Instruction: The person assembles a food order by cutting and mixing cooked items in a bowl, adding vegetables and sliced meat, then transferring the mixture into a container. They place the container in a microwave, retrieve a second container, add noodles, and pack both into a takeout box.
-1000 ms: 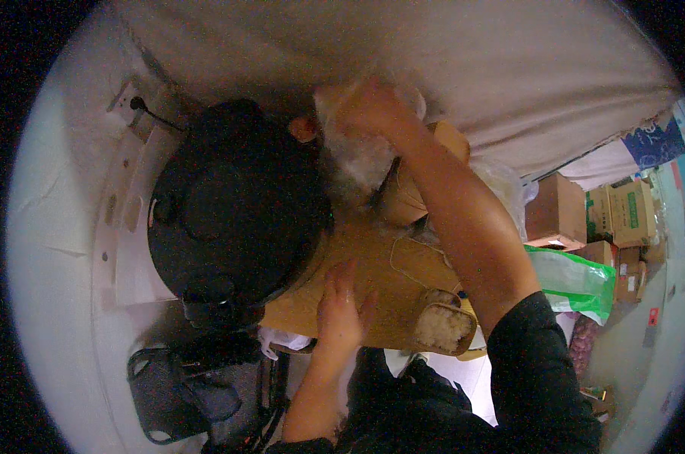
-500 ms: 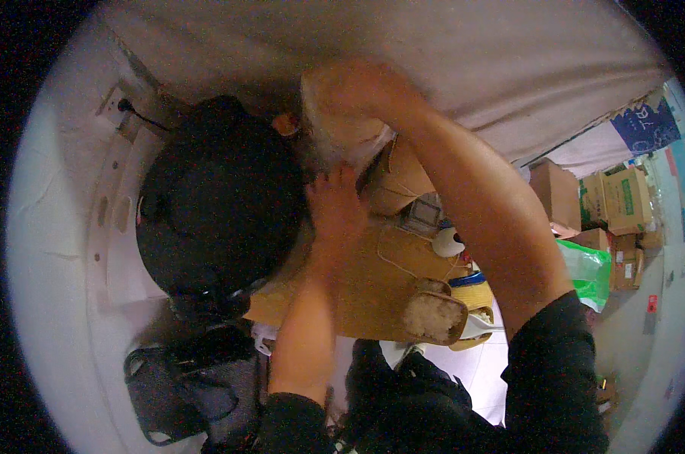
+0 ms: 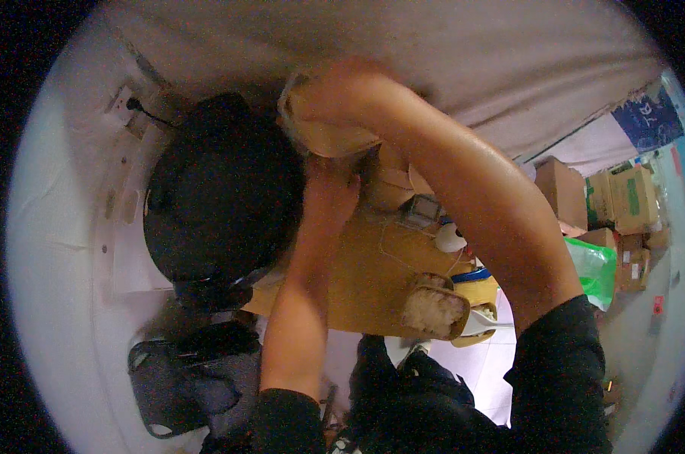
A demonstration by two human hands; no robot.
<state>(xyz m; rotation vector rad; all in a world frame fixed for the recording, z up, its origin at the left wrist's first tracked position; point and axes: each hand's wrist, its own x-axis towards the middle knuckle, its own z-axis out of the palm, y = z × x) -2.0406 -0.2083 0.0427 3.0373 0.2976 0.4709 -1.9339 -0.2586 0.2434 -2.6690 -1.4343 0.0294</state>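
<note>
At the back of the wooden table, my right hand (image 3: 346,82) is closed on a translucent whitish container or bag (image 3: 303,121); blur hides which. The thing leans toward a large round black appliance (image 3: 221,204) on the left. My left hand (image 3: 331,189) is just below it, close to the appliance's right side. Its fingers are blurred and partly covered, so their grip does not show. A brown cardboard-like container (image 3: 391,181) stands right of my left hand.
On the table (image 3: 357,280) are a tub of white grains (image 3: 433,312), a white roll (image 3: 450,238), a small clear box (image 3: 422,210) and loose string. A white scoop (image 3: 482,325) sits in another tub beyond the edge. Cardboard boxes (image 3: 630,198) and a green bag (image 3: 596,272) are at right.
My right hand and the translucent thing have shifted left toward the black appliance. My left hand has moved up beneath it, and its fingers, spread before, are now partly covered.
</note>
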